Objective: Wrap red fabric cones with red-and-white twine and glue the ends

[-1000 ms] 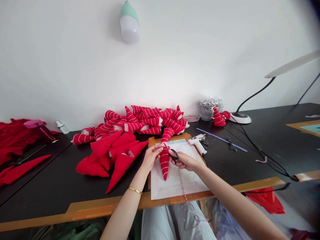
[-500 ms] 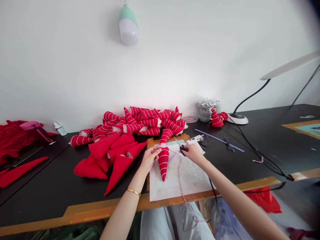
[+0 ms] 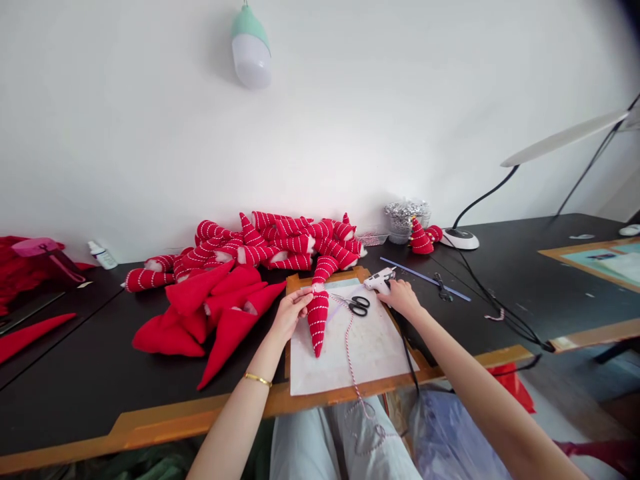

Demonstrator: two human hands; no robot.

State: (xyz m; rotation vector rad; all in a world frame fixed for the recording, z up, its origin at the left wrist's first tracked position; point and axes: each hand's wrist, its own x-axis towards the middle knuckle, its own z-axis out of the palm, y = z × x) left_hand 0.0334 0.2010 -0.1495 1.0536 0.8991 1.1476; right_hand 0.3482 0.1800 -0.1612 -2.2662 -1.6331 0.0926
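My left hand (image 3: pixel 293 312) pinches the wide stuffed end of a red felt cone (image 3: pixel 318 323) wound with red-and-white cord. Its tip points toward me over the white sheet (image 3: pixel 370 360). From that end the loose cord (image 3: pixel 349 340) runs down off the table edge onto my lap. My right hand (image 3: pixel 403 299) is closed around the handle of a white glue gun (image 3: pixel 380 279), whose nozzle points left. Black-handled scissors (image 3: pixel 359 306) lie on the sheet between my hands, blades toward the cone.
Behind the sheet is a pile of cord-wound red cones (image 3: pixel 270 240). Plain red cones (image 3: pixel 215 307) lie to the left. A blue-purple strip (image 3: pixel 425 279), a tub of silver tinsel (image 3: pixel 407 219) and a desk lamp (image 3: pixel 461 238) are on the right.
My right hand has let go of the scissors, which now lie on the sheet, and has taken hold of the glue gun. My left hand still holds the cone.
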